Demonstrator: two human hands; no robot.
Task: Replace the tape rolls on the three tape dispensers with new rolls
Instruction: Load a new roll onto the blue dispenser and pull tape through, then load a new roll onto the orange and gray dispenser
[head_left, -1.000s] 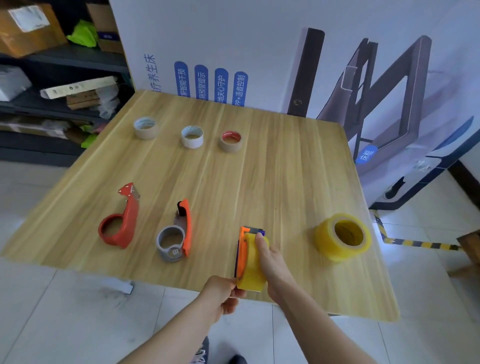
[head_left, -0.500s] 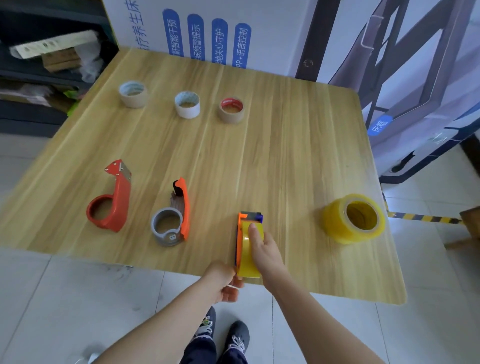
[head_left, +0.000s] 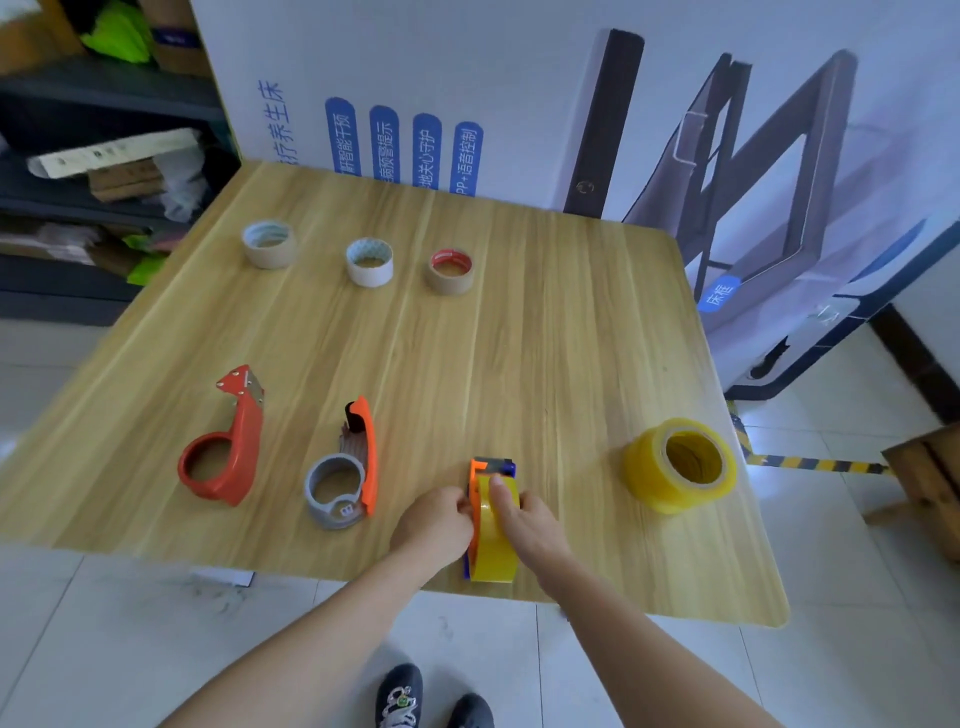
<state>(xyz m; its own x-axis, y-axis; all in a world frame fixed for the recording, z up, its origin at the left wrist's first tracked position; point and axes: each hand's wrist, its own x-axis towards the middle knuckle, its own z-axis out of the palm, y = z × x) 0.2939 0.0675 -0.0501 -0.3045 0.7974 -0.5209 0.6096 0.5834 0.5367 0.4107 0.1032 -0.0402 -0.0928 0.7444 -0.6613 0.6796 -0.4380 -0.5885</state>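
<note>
An orange-and-blue tape dispenser (head_left: 485, 470) with a yellow tape roll (head_left: 496, 545) on it stands on edge near the wooden table's (head_left: 545, 338) front edge. My right hand (head_left: 524, 519) grips the yellow roll from the right, one finger along its top. My left hand (head_left: 434, 522) holds the dispenser's left side with curled fingers. A red dispenser (head_left: 223, 441) and a grey-and-orange dispenser (head_left: 345, 473) lie without rolls to the left. A second yellow roll (head_left: 680, 465) lies at the right. Three small used rolls (head_left: 269, 244) (head_left: 369, 262) (head_left: 451, 270) stand in a row at the back.
A large printed cardboard box (head_left: 519, 93) stands behind the table. Dark shelves (head_left: 78, 182) with boxes and papers fill the left. A wooden crate (head_left: 930, 483) sits on the tiled floor at the right. My shoes (head_left: 431, 696) show below the table's front edge.
My left hand has come up from below the table edge onto the dispenser's left side. My right hand stays on the yellow roll. The camera view has shifted.
</note>
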